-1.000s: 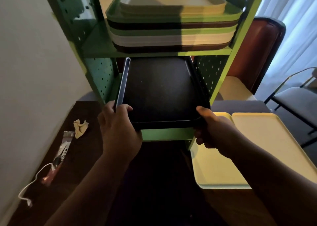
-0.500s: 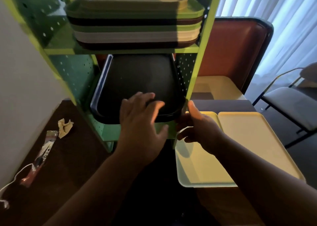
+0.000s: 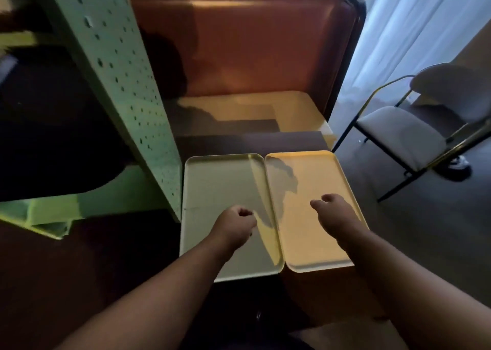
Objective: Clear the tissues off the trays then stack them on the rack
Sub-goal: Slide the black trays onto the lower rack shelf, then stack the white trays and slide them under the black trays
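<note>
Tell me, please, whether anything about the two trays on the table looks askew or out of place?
Nothing stands out: the pale green tray and yellow tray lie flat, side by side, with no tissues visible on them.

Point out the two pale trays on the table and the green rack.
Left tray (image 3: 212, 185): head view, bare far part of its bottom.
Right tray (image 3: 316, 174): head view, lit far part of its bottom.
Green rack (image 3: 127, 83): head view, its perforated side panel.

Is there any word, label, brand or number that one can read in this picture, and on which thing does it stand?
None: no readable text shows on the two trays, the green perforated rack, the chairs or the curtain.
</note>
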Available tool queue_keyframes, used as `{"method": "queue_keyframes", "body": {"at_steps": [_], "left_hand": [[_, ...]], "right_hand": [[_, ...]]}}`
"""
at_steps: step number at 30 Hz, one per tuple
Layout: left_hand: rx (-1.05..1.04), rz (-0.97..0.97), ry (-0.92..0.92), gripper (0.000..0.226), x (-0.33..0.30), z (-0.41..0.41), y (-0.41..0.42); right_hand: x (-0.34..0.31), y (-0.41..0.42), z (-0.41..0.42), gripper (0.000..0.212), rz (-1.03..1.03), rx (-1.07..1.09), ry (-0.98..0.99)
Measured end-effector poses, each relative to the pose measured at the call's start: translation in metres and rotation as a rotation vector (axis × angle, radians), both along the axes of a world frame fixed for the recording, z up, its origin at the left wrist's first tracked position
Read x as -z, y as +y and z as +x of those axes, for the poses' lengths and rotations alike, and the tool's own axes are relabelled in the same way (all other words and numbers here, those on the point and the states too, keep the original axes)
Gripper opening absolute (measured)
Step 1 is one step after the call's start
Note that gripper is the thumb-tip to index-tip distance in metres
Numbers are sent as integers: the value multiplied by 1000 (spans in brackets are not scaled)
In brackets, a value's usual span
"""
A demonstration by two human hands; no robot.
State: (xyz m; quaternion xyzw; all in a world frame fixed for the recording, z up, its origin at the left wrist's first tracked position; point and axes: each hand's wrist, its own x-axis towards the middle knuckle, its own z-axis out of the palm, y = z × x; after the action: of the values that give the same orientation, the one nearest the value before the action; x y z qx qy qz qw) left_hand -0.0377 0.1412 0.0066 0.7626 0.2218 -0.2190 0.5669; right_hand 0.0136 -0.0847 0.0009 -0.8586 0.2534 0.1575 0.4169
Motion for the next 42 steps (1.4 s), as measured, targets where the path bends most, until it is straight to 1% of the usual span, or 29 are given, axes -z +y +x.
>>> {"method": "queue_keyframes", "body": {"at_steps": [2, 3, 5, 6, 8, 9, 11, 13, 16, 18, 21, 22, 24, 26, 28, 30, 31, 34, 38, 42], "left_hand": [[-15, 22, 61, 14, 27, 9, -28], [5, 43, 87, 16, 39, 12, -42], [66, 115, 131, 28, 59, 17, -68], [97, 161, 142, 34, 65, 17, -76], [149, 217, 179, 45, 75, 17, -95], [167, 225, 206, 50, 78, 17, -102], [187, 227, 253, 56, 81, 14, -111], [197, 250, 273, 58, 84, 13, -116], [161, 303, 252, 59, 85, 16, -122], [134, 331, 243, 57, 82, 19, -125], [97, 393, 221, 56, 77, 21, -122], [80, 379, 217, 57, 75, 21, -118], [39, 283, 195, 60, 69, 22, -110], [-23, 147, 119, 52, 61, 23, -101], [-85, 39, 11, 38, 53, 23, -92], [-126, 67, -67, 25, 46, 20, -81], [-151, 111, -75, 24, 44, 17, -70], [-196, 173, -32, 27, 44, 1, -33], [-265, 245, 112, 37, 55, -20, 25], [-270, 371, 190, 34, 64, -32, 60]], "right_hand": [[24, -51, 4, 64, -163, 34, 64], [37, -75, 6, 64, -240, 38, 104], [59, -113, 6, 58, -327, 40, 183], [66, -123, 4, 56, -332, 38, 217], [79, -139, 3, 51, -289, 25, 283], [85, -143, 3, 48, -258, 11, 298], [96, -150, 4, 47, -238, 8, 302], [99, -155, 6, 49, -242, 55, 289], [89, -165, 11, 33, -182, 116, 328], [80, -168, 13, 30, -121, 149, 321], [61, -168, 17, 34, -35, 135, 171], [51, -167, 19, 36, -12, 131, 111], [33, -167, 23, 37, 24, 125, 27], [19, -162, 27, 35, 55, 126, -8], [14, -147, 28, 31, 103, 152, -43], [20, -126, 26, 29, 102, 155, -69], [27, -112, 24, 32, 94, 148, -86], [53, -73, 10, 36, 102, 111, -71], [66, -17, -12, 32, 154, 56, 15], [84, 20, -24, 36, 111, -69, 40]]}}
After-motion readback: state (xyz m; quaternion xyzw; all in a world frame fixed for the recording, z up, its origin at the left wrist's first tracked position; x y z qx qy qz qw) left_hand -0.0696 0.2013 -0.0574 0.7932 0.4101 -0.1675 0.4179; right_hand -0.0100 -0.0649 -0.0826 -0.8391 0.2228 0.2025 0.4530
